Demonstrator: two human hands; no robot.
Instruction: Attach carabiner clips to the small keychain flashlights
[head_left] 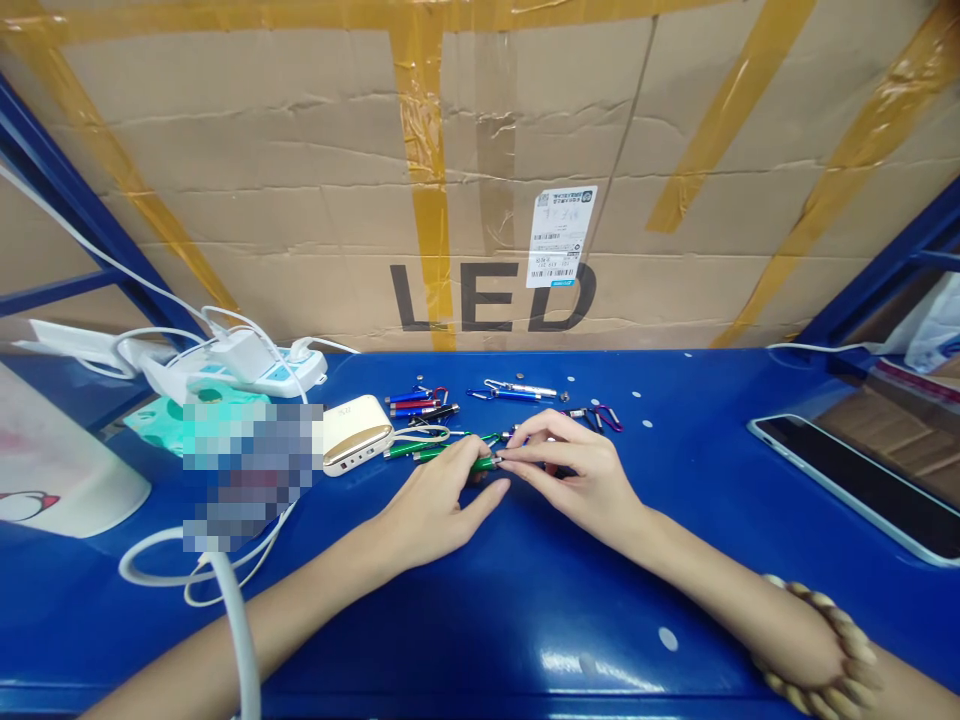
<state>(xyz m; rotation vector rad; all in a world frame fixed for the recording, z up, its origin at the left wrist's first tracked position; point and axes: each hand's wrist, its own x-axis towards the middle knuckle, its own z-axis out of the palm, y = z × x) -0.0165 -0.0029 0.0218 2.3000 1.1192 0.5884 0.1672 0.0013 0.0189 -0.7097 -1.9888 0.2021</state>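
Note:
My left hand (439,500) is closed around a small green metal tube (486,464), which looks like a keychain flashlight. The fingertips of my right hand (589,475) pinch the tube's right end; whatever small part lies between them is too small to make out. Just behind my left hand lie more green tubes (400,451). Further back is a group of blue, red (415,405) and black tubes with small carabiner clips. A silver tube (532,390) and a blue tube (517,396) lie behind my right hand, near a reddish-purple carabiner (607,416).
A white-and-gold power bank (358,435) with a cable sits left of the tubes. Behind it are a power strip (277,375) and a teal packet (161,425). A phone (862,485) lies right. A large cardboard box (337,200) stands behind the blue table (562,620).

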